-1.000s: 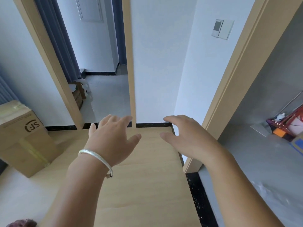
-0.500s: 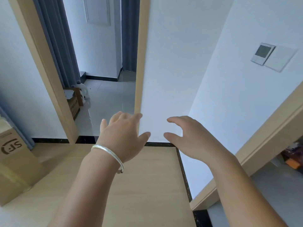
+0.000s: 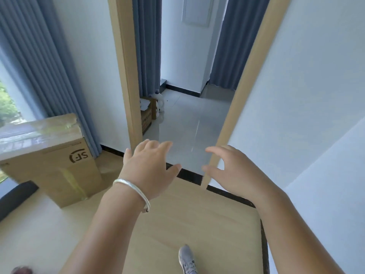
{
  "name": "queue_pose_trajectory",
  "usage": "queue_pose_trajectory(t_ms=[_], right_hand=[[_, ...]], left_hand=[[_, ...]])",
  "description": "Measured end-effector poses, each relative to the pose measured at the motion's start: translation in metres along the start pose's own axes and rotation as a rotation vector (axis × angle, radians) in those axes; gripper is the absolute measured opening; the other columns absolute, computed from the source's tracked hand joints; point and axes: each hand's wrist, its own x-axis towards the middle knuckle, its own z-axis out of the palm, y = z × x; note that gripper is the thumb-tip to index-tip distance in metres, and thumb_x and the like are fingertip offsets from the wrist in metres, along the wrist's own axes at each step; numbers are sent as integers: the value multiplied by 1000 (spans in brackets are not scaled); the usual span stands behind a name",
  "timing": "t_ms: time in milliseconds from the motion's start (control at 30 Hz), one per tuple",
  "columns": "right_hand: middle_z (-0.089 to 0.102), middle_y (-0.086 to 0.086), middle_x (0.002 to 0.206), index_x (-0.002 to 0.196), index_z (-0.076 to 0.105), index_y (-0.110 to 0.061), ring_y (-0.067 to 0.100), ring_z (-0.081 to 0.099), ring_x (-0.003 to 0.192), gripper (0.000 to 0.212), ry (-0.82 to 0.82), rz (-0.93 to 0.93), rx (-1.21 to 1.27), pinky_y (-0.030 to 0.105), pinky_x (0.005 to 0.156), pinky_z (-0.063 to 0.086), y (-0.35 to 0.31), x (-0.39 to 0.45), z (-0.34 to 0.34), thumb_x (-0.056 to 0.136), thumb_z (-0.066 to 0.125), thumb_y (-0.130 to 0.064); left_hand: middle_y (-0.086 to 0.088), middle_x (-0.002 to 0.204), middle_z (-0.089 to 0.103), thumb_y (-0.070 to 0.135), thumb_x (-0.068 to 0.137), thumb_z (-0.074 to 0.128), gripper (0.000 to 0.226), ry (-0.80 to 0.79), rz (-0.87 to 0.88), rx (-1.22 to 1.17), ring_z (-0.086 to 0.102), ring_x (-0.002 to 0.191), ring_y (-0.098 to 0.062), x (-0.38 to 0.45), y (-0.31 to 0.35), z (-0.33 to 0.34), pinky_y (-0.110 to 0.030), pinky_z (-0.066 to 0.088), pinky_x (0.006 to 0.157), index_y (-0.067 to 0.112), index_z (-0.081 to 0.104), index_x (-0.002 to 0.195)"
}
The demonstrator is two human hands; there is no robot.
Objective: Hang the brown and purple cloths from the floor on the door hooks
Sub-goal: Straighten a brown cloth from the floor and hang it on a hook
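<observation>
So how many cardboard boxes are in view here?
2. A big taped box stands on the floor at left by the curtain. A smaller box sits past the doorway, partly hidden by the door frame. Others may be out of sight.

Left hand (image 3: 150, 171) and right hand (image 3: 235, 173) extend forward, fingers relaxed, empty, before a doorway (image 3: 185, 115); cardboard box (image 3: 49, 161) at left.

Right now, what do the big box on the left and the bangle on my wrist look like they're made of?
The box: brown corrugated cardboard, matte, with a printed logo and glossy clear tape that catches the light.
The bangle on the left hand's wrist: pale polished metal, probably silver, judging by its bright sheen.
</observation>
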Motion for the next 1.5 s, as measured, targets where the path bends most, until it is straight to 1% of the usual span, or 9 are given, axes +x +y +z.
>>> queue_pose_trajectory(t_ms=[100,267,500,600,700,833,967,1267,1500], right_hand=[[37,-17,145,139,42,-38,8,35,132,51,-63,-127,13,29,101,35,-12,68,18,90,53,-48],[38,-17,142,137,43,-37,6,34,129,49,-198,-391,39,24,89,30,-43,166,46,90,55,-47],[42,-16,139,138,43,-36,6,33,130,50,-436,-725,35,26,99,32,-102,251,97,90,55,-47],[41,-17,141,139,42,-36,4,32,132,50,-571,-852,30,27,103,33,-135,263,124,91,55,-46],[39,-16,144,141,40,-36,5,32,133,52,-685,-947,-11,28,106,33,-166,270,150,92,55,-45],[38,-14,145,142,39,-33,7,32,134,54,-784,-1035,-93,29,108,32,-220,285,200,93,55,-44],[37,-12,147,145,36,-31,8,32,135,56,-863,-1108,-183,30,110,31,-281,295,259,93,55,-42],[35,-17,147,145,31,-37,6,35,132,57,-986,-1292,-340,27,105,34,-435,300,371,94,54,-43],[37,-11,146,145,33,-36,10,40,130,57,-1081,-1445,-437,29,103,37,-506,275,450,93,56,-41]], left_hand=[[9,141,40,59,90,43,58,51,-142,31,26,138,-17,29,-31,-3,-54,19,115,39,30,142],[8,149,33,60,90,41,60,134,-397,90,21,142,-17,62,-77,-16,-52,19,115,38,27,144],[7,149,32,61,90,43,60,198,-771,125,22,142,-19,57,-123,-16,-54,19,115,40,27,144],[7,148,34,61,89,44,60,231,-934,124,22,141,-16,39,-147,-13,-52,17,116,40,27,143],[9,149,33,63,89,42,65,237,-1054,124,24,141,-15,15,-174,-10,-51,25,113,38,26,146],[8,147,37,63,88,42,64,236,-1252,100,31,136,-15,-21,-225,-5,-47,30,110,37,29,145],[8,147,37,61,89,43,62,241,-1401,13,34,135,-15,-53,-287,4,-45,27,111,37,31,144],[7,148,37,58,90,46,63,270,-1632,-124,34,135,-15,-116,-422,13,-39,30,109,33,31,146],[5,144,40,52,90,49,60,318,-1783,-206,40,131,-18,-158,-469,28,-39,30,105,31,34,144]])
